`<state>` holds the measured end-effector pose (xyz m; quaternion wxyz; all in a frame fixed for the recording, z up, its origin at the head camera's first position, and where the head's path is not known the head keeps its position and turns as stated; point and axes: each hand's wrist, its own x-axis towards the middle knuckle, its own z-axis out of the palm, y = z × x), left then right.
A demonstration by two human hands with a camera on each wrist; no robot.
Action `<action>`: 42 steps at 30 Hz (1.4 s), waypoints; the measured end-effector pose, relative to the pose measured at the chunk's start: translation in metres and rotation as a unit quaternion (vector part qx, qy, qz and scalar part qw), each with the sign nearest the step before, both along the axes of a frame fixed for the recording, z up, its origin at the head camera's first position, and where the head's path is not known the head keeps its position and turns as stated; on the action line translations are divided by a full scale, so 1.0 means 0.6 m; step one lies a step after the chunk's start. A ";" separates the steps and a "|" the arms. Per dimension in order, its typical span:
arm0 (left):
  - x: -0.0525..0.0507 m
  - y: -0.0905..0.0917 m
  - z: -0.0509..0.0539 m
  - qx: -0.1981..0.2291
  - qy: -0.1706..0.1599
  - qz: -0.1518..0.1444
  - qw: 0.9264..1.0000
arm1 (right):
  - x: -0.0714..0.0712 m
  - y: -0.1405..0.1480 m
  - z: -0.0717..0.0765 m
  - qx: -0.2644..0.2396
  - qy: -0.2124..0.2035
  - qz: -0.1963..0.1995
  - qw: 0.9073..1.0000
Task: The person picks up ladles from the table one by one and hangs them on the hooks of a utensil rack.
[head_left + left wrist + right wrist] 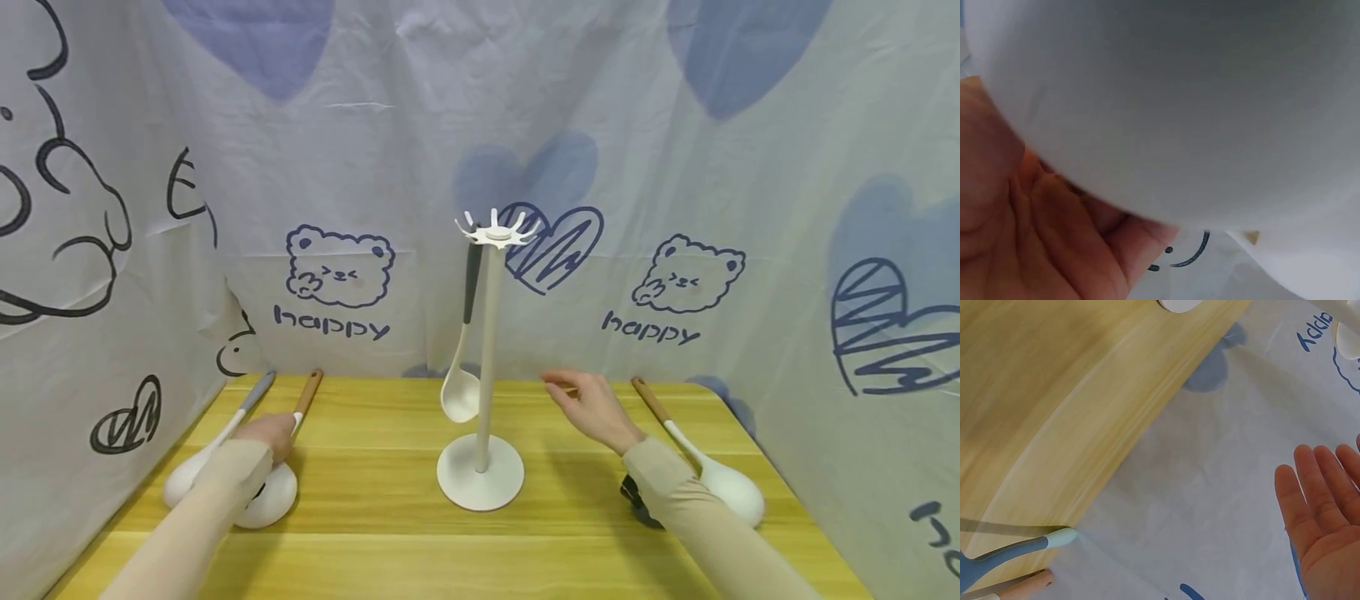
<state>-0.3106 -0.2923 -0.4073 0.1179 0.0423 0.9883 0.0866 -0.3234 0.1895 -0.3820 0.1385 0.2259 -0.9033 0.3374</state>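
My left hand (266, 435) grips a white ladle with a wooden handle (308, 393) at the left of the table. Its rounded white bowl (276, 498) shows below the hand. In the left wrist view a large white bowl (1197, 125) covers most of the picture, with curled fingers (1138, 240) behind it. Beside this hand lies a white ladle with a grey handle (258, 390). My right hand (592, 408) hovers right of the white stand (487, 350), holding nothing; its fingers (1316, 487) are extended. On the stand's left side hangs a white ladle with a dark handle (472, 283).
A wooden-handled white ladle (731, 492) lies at the table's right. Partly under the right forearm is a black object (633, 497). A blue handle with a pale green tip (1060, 537) appears in the right wrist view. Printed cloth (450, 108) encloses the table (360, 500).
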 end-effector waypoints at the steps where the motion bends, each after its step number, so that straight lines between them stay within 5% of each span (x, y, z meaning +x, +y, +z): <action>1: 0.001 0.002 0.000 -0.004 -0.001 0.001 1.000 | 0.000 0.000 0.000 0.000 0.000 0.001 1.000; 14: 0.001 0.002 -0.010 0.002 0.027 0.010 1.000 | 0.001 -0.006 0.005 -0.009 0.005 -0.001 1.000; 32: 0.025 -0.002 0.016 0.034 0.088 0.031 0.995 | 0.003 -0.003 0.005 -0.005 0.011 -0.003 1.000; 42: 0.045 0.010 0.033 0.058 0.155 0.056 0.985 | 0.002 -0.003 0.006 -0.005 0.007 -0.005 1.000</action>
